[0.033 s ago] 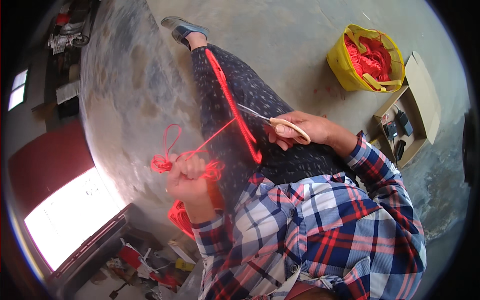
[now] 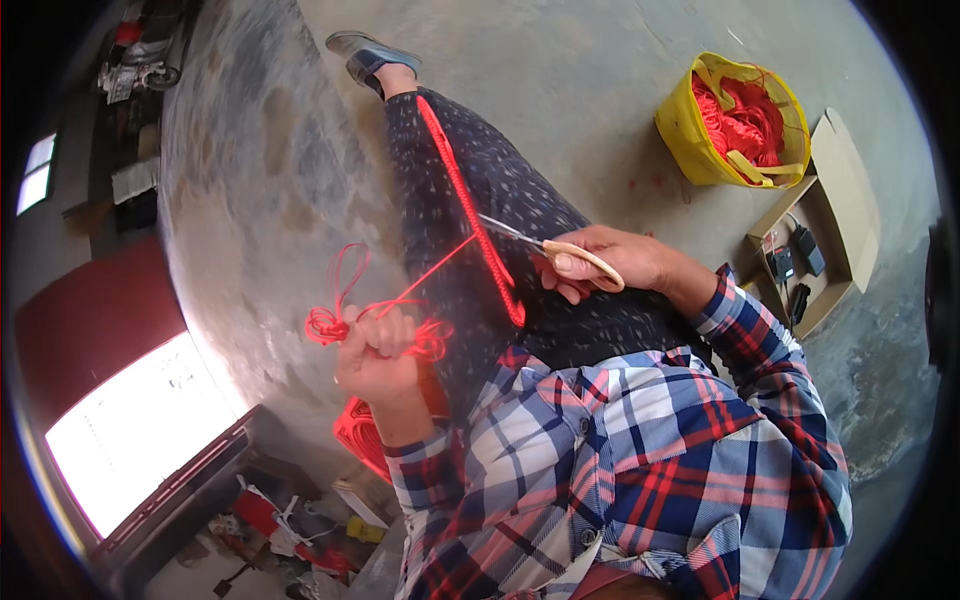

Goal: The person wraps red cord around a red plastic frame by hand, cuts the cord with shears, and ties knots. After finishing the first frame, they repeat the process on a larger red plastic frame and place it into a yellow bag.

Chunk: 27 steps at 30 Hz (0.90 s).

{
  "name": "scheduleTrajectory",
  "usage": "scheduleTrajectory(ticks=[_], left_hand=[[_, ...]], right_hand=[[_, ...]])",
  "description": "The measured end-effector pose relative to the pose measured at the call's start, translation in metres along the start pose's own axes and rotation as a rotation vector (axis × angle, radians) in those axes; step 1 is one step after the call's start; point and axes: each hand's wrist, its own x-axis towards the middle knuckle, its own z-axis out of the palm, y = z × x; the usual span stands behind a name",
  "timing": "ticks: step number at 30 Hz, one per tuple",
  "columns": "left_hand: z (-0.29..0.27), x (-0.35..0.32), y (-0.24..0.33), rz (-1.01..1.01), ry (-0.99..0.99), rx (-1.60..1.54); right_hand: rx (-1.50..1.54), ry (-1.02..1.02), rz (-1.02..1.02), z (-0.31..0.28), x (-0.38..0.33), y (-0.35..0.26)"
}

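Note:
A red braided cord (image 2: 462,195) lies along my patterned trouser leg (image 2: 520,205), from near the ankle up to the lap. From its middle a thin red strand (image 2: 440,264) runs taut to my left hand (image 2: 378,350). That hand is closed in a fist around a bundle of thin red cord (image 2: 325,325), with loops sticking out on both sides. In my right hand (image 2: 625,255) is a pair of scissors (image 2: 592,262) with pale handles. Their blades reach the braid close to where the strand leaves it; whether they touch it I cannot tell.
On the floor at the far right stands a yellow bag (image 2: 683,135) full of red cord (image 2: 750,125). Beside it an opened cardboard box (image 2: 848,235) holds black adapters (image 2: 808,250). More red cord (image 2: 358,435) shows below my left forearm. Assorted clutter (image 2: 290,530) lies at the lower left.

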Motion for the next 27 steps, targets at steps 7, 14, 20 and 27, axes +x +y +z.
scheduleTrajectory(ticks=[7, 14, 20, 27], left_hand=[[0.013, -0.002, -0.010, 0.005, 0.041, -0.045], [0.011, -0.025, -0.023, 0.015, 0.027, 0.027], [0.043, -0.048, -0.031, 0.003, -0.128, 1.107], [0.074, -0.015, -0.059, 0.283, -0.550, 1.141]], right_hand=[[-0.055, -0.056, 0.208, 0.004, 0.001, 0.002], [-0.151, -0.108, 0.225, 0.014, 0.032, -0.010], [-0.108, -0.072, 0.145, 0.025, 0.040, -0.012], [0.088, 0.063, 0.157, 0.036, 0.045, -0.006]])
